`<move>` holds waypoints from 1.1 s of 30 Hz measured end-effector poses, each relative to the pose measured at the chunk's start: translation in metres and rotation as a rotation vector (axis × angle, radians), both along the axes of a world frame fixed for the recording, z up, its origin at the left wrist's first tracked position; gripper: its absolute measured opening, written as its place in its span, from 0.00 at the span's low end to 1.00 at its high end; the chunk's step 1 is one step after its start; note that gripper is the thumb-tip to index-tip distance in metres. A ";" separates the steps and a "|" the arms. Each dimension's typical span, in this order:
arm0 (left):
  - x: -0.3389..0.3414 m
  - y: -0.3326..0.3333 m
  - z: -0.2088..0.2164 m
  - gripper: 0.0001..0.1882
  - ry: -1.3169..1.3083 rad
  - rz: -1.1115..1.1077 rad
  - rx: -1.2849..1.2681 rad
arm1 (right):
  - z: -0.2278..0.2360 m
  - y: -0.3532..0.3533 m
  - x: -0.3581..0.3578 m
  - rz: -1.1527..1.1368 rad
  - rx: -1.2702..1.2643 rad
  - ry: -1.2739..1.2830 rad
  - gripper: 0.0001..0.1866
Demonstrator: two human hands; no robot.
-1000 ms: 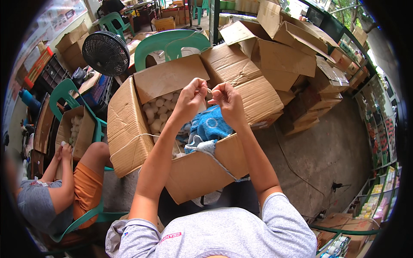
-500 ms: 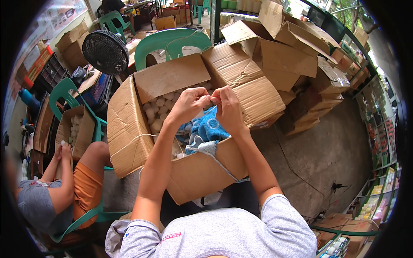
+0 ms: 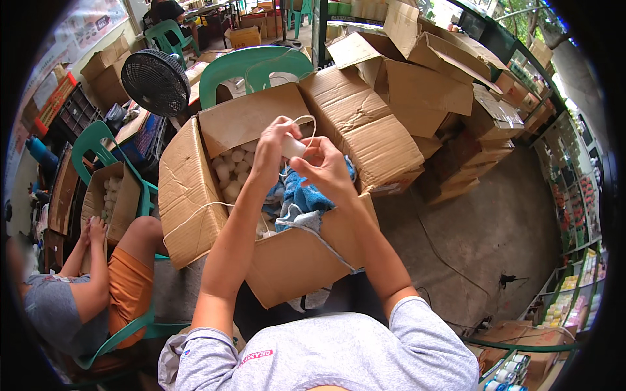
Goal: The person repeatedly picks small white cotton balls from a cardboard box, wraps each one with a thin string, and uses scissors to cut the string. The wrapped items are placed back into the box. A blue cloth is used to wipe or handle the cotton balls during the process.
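My left hand [image 3: 268,151] is closed around a small white cylinder [image 3: 293,148], held above an open cardboard box [image 3: 306,267]. A thin white cord [image 3: 313,122] loops up from the left hand and comes down at the fingers of my right hand [image 3: 327,171]. That hand is beside the cylinder, its thumb apart from its bent fingers; whether the fingertips touch the cord is unclear. Below the hands, a blue patterned cloth [image 3: 306,197] lies in the box beside many whitish rounded pieces [image 3: 229,171]. A light grey-blue strip with a cord [image 3: 303,220] hangs over the near flap.
At left a seated person [image 3: 85,287] has hands together by a smaller box [image 3: 117,202] of whitish pieces. A black fan [image 3: 155,81] and green chair [image 3: 254,68] stand behind my box. Stacked cartons [image 3: 424,91] rise at right; a cable [image 3: 450,260] crosses the floor.
My hands, earlier pinched close together, have lowered and turned; the white cylinder now shows in the left hand with a cord loop above. The right thumb has moved away from its fingers.
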State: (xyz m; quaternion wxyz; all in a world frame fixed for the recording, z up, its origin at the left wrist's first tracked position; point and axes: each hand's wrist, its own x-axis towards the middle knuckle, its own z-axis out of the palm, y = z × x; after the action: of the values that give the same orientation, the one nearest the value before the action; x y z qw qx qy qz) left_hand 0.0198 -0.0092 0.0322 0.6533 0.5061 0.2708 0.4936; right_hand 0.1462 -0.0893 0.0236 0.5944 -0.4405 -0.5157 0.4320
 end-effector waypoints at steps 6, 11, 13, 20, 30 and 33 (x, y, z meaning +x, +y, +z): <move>-0.002 0.000 0.003 0.28 0.551 0.320 0.373 | 0.013 -0.006 0.015 -0.226 0.168 -0.089 0.20; -0.023 0.007 0.020 0.22 1.030 0.851 0.720 | 0.041 -0.032 0.067 -0.347 0.255 -0.063 0.18; -0.020 0.003 0.024 0.20 1.133 1.025 1.049 | 0.045 -0.032 0.066 -0.370 0.198 -0.246 0.19; -0.009 -0.034 0.058 0.29 0.722 0.289 0.557 | 0.059 0.011 0.040 0.088 0.099 0.162 0.29; -0.044 0.013 -0.014 0.15 -0.038 0.798 0.338 | 0.016 0.042 0.040 0.318 -0.171 -1.277 0.28; -0.047 0.012 -0.010 0.15 -0.093 0.896 0.355 | 0.076 0.084 0.048 0.109 0.051 -1.043 0.27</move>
State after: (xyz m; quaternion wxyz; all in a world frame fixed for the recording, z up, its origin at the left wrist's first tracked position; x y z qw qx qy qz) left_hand -0.0274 0.0031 0.0219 0.2912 0.4207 0.3443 0.7872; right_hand 0.1947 -0.0050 0.0993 0.2456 -0.5549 -0.7758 0.1728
